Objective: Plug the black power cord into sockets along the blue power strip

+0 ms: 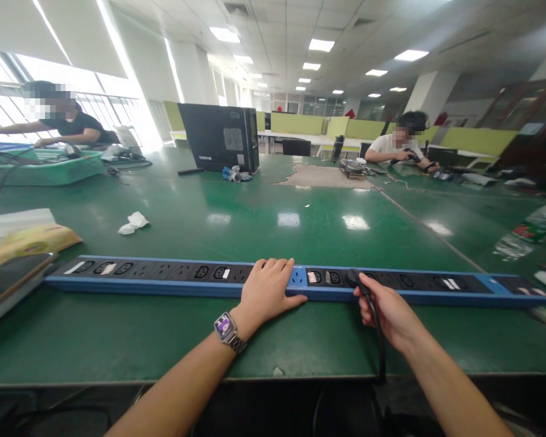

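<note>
A long blue power strip (164,288) with black socket modules lies across the near part of the green table. My left hand (268,285), with a watch (225,328) on its wrist, rests flat over the strip's middle, fingers on the far edge and thumb stretched along the near side. Right of it, my right hand (382,309) is closed on a black power plug (353,278), which sits at a socket of the strip; how deep it is in I cannot tell. From the plug a black cable (381,346) hangs down past the table's near edge.
On the green table (255,224) stand a black computer case (213,136) and a green basket (54,170). Crumpled tissue (134,222), a yellow packet (36,237) and a plastic bottle (534,227) lie around. Two people sit across the table, far left and far right.
</note>
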`<act>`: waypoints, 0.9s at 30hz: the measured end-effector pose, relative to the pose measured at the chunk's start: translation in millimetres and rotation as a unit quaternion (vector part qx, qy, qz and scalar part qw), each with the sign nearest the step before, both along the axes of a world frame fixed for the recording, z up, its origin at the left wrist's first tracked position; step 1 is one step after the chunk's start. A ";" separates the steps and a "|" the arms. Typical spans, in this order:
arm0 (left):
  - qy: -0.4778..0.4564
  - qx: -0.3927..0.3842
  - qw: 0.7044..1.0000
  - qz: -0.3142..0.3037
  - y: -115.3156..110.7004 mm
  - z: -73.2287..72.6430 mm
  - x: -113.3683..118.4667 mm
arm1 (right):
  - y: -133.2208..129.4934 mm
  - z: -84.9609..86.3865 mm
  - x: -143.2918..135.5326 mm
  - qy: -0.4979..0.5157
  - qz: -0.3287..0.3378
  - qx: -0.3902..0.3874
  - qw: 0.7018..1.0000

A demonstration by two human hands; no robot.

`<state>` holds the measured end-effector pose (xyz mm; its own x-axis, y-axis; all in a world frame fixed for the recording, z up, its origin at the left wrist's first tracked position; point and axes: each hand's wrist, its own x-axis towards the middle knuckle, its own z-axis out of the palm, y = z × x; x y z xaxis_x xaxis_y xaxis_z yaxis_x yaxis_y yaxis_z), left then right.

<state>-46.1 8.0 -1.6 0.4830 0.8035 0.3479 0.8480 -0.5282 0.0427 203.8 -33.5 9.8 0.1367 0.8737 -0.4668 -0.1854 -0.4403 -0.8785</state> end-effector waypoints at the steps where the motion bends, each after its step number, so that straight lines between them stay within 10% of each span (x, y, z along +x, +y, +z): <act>1: 0.000 0.000 1.000 0.001 -0.2 0.4 0.2 | 0.3 1.6 1.2 0.004 0.002 -0.001 1.000; 12: 0.000 -0.003 1.000 0.003 1.3 0.1 0.2 | -4.8 -0.1 2.1 0.040 -0.019 0.089 0.995; 21: 0.004 -0.002 1.000 0.001 0.1 2.1 0.9 | -6.9 86.7 64.3 0.001 -0.091 0.146 0.985; 27: 0.005 -0.002 1.000 0.002 -0.6 2.8 0.7 | -6.9 55.2 124.4 -0.060 -0.118 0.012 0.991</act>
